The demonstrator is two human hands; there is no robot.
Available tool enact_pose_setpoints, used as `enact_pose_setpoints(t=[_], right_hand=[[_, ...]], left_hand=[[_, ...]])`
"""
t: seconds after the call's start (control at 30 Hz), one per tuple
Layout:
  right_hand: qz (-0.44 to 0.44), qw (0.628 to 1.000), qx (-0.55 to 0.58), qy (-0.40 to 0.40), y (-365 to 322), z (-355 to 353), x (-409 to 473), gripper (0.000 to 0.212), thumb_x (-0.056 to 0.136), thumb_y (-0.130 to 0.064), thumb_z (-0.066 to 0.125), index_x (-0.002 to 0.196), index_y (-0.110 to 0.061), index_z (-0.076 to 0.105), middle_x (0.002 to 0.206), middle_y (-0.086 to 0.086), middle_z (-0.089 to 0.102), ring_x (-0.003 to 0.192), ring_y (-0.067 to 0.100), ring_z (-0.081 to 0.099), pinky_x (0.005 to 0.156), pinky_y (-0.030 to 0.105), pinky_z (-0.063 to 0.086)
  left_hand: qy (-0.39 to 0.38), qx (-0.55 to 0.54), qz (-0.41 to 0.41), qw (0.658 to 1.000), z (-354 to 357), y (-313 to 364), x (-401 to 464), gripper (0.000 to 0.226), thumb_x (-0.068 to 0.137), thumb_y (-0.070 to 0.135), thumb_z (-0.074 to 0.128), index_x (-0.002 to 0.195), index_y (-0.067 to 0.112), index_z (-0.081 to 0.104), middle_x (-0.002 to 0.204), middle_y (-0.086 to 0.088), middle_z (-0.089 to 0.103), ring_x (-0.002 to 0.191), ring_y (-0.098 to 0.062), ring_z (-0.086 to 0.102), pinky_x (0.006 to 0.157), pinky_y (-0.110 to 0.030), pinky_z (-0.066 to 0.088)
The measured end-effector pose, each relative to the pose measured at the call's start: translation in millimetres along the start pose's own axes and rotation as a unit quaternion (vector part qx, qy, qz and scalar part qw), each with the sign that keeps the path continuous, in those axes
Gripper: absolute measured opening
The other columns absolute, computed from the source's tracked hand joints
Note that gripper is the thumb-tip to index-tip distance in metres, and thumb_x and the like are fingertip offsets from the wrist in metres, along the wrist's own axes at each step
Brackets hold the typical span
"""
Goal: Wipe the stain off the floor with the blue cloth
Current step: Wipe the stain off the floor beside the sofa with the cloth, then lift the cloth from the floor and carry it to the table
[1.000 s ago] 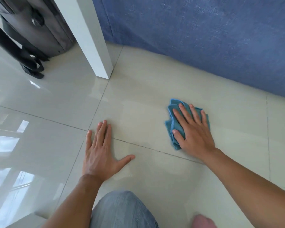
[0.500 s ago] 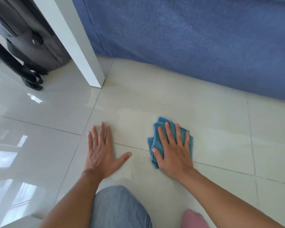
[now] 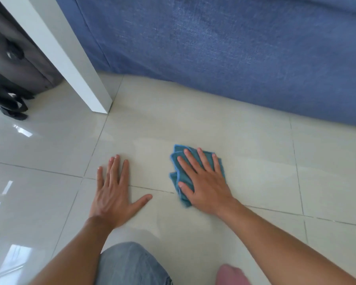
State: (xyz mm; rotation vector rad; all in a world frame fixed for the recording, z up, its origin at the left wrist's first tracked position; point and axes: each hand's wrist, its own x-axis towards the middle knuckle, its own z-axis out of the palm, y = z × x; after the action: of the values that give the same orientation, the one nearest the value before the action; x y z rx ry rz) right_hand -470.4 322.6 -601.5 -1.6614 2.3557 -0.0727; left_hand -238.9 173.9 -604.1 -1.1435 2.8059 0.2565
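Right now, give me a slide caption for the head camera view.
Right hand presses a folded blue cloth on the tiled floor; left hand braces flat.

Since a second ago the right hand (image 3: 206, 186) has slid the blue cloth (image 3: 178, 161) toward seven o'clock, from mid-tile down onto the grout line (image 3: 156, 189), nearer the left hand (image 3: 111, 194).

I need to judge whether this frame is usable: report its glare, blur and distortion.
Head view: bright window glare on the glossy floor at left; slight motion blur on the blue cloth edge under the right hand, while the left hand is sharp; wide-angle bending tilts the white table leg and curves the blue sofa base; no stain discernible.
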Motion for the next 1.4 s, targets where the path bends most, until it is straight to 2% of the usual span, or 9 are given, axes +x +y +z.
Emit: enact_pose_setpoints(t=[0.13, 0.27, 0.37, 0.7, 1.03, 1.1, 1.2, 1.3, 1.4], right_hand=[[0.216, 0.976, 0.011, 0.030, 48.0, -9.2, 17.3, 0.073, 0.099, -0.062, 0.019, 0.163, -0.028, 0.005, 0.173, -0.006, -0.006, 0.158, 0.027, -0.011, 0.124, 0.057, -0.008], [0.273, 0.962, 0.025, 0.016, 46.0, -16.1, 23.3, 0.075, 0.100, -0.061, 0.015, 0.163, -0.024, -0.006, 0.171, -0.002, -0.016, 0.156, 0.030, -0.020, 0.123, 0.060, -0.011], [0.254, 0.966, 0.045, 0.018, 38.9, -19.6, 52.0, 0.075, 0.100, -0.059, 0.018, 0.163, -0.025, -0.004, 0.171, -0.002, -0.016, 0.156, 0.032, -0.021, 0.121, 0.062, -0.014], [0.007, 1.000, 0.022, 0.000, -8.4, -20.0, 111.4, 0.070, 0.098, -0.059, 0.028, 0.161, -0.032, 0.013, 0.173, -0.006, 0.000, 0.158, 0.030, -0.010, 0.123, 0.061, -0.010], [-0.057, 0.989, 0.137, -0.017, -19.1, -20.9, 68.8, 0.063, 0.101, -0.050, 0.039, 0.158, -0.028, 0.028, 0.171, -0.008, 0.013, 0.158, 0.021, -0.004, 0.125, 0.052, -0.011], [-0.042, 0.976, 0.213, 0.024, -12.1, -29.0, 62.2, 0.053, 0.103, -0.034, 0.040, 0.155, -0.020, 0.039, 0.165, -0.002, 0.034, 0.156, 0.022, 0.016, 0.128, 0.045, 0.007], [0.051, 0.958, 0.267, 0.093, 2.4, -41.2, 61.0, 0.049, 0.101, -0.015, 0.046, 0.150, -0.009, 0.045, 0.148, 0.007, 0.053, 0.139, 0.026, 0.041, 0.117, 0.040, 0.034], [0.096, 0.964, 0.224, 0.103, 13.4, -44.8, 63.8, 0.050, 0.096, -0.014, 0.053, 0.146, -0.010, 0.048, 0.141, 0.010, 0.055, 0.127, 0.032, 0.047, 0.111, 0.043, 0.039], [0.125, 0.956, 0.246, 0.098, 20.8, -43.2, 66.5, 0.045, 0.095, -0.017, 0.058, 0.139, -0.012, 0.053, 0.132, 0.010, 0.058, 0.120, 0.032, 0.047, 0.107, 0.040, 0.039]], left_hand=[[-0.015, 0.009, -0.004, 1.000, -1.5, -1.0, -0.6, 0.119, 0.079, 0.090, 0.023, 0.159, 0.003, 0.009, 0.167, -0.021, 0.001, 0.155, -0.029, -0.009, 0.124, -0.055, 0.000], [-0.014, 0.014, -0.005, 1.000, 0.0, -2.1, 0.2, 0.119, 0.079, 0.090, 0.023, 0.158, 0.003, 0.011, 0.167, -0.021, 0.003, 0.155, -0.029, -0.007, 0.123, -0.057, 0.002], [-0.008, 0.016, -0.007, 1.000, 2.2, -1.7, 1.7, 0.120, 0.078, 0.091, 0.024, 0.159, 0.003, 0.010, 0.167, -0.020, 0.002, 0.155, -0.029, -0.009, 0.123, -0.057, 0.002], [-0.012, -0.003, 0.004, 1.000, 1.0, -6.3, 2.2, 0.119, 0.076, 0.090, 0.031, 0.157, 0.003, 0.020, 0.166, -0.021, 0.009, 0.156, -0.026, -0.004, 0.124, -0.050, -0.002], [0.019, -0.026, -0.001, 0.999, 1.7, -6.5, -0.5, 0.115, 0.077, 0.089, 0.031, 0.157, 0.008, 0.019, 0.167, -0.018, 0.011, 0.156, -0.025, -0.001, 0.125, -0.048, -0.002], [0.042, -0.042, -0.006, 0.998, 1.7, -6.5, -0.6, 0.107, 0.081, 0.084, 0.031, 0.155, 0.007, 0.026, 0.164, -0.018, 0.020, 0.155, -0.029, 0.010, 0.124, -0.048, 0.002], [0.088, -0.070, -0.014, 0.994, -7.7, -1.6, 9.9, 0.080, 0.088, 0.068, 0.037, 0.141, 0.009, 0.046, 0.148, -0.013, 0.046, 0.142, -0.033, 0.037, 0.115, -0.051, 0.026], [0.102, -0.083, -0.006, 0.991, -23.0, 16.9, 30.0, 0.057, 0.092, 0.057, 0.038, 0.126, 0.015, 0.056, 0.129, -0.004, 0.057, 0.122, -0.028, 0.049, 0.099, -0.048, 0.038], [0.092, -0.117, -0.001, 0.989, -32.4, 44.4, 51.4, 0.047, 0.092, 0.051, 0.043, 0.125, 0.020, 0.056, 0.127, 0.001, 0.057, 0.116, -0.025, 0.052, 0.095, -0.042, 0.039]])
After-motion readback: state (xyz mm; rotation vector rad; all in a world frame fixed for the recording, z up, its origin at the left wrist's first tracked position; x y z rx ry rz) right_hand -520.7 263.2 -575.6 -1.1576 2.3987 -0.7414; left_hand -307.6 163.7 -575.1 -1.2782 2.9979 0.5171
